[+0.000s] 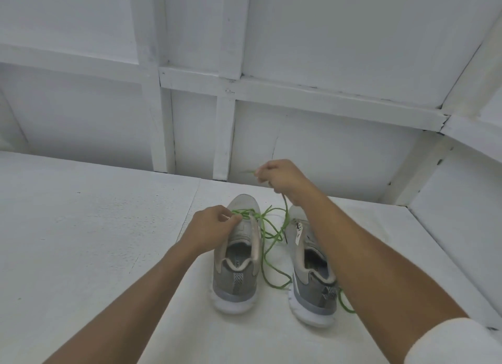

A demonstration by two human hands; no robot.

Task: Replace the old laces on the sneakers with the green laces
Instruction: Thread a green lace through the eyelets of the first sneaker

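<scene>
Two grey sneakers with white soles stand side by side, heels toward me: the left sneaker (239, 257) and the right sneaker (312, 276). A green lace (267, 236) is threaded near the left sneaker's toe and loops loosely between the shoes. My left hand (214, 225) pinches the lace at the left sneaker's front eyelets. My right hand (282, 179) is raised beyond the right sneaker, gripping the lace's free end, whose tip sticks out to the left. More green lace (345, 302) lies by the right sneaker's heel, partly hidden by my right forearm.
The shoes sit on a white painted surface (95, 227). A white panelled wall (298, 132) with raised battens rises just behind them, and an angled white wall (461, 214) closes in on the right.
</scene>
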